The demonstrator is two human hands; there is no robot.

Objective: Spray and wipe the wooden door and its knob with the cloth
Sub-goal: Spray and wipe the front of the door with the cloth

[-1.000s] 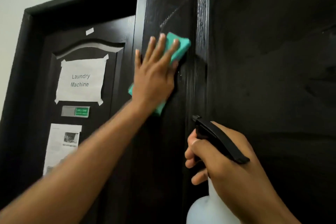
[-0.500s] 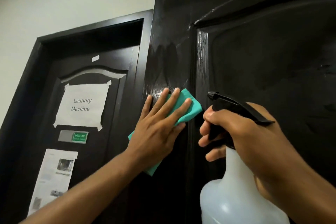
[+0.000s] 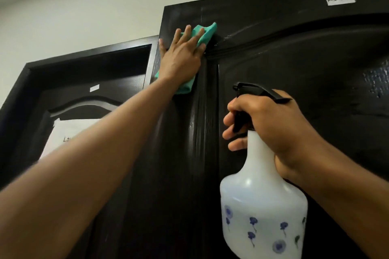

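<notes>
The dark wooden door (image 3: 294,73) fills the right half of the view, standing open toward me. My left hand (image 3: 182,54) presses a teal cloth (image 3: 205,31) flat against the door's upper left corner, fingers straight and spread. My right hand (image 3: 271,126) grips the neck and black trigger of a white spray bottle (image 3: 263,212) with blue flower prints, held upright in front of the door panel. Wet streaks and droplets (image 3: 376,80) shine on the panel. The knob is out of view.
A second dark door (image 3: 84,107) sits behind at the left, with a white paper sign (image 3: 63,134) taped on it. A small white label (image 3: 340,0) is stuck near the top of the near door. White wall (image 3: 84,10) runs above.
My left hand has slid the cloth up the door's left stile to the top corner. The view has tilted upward, and the spray bottle now shows more fully.
</notes>
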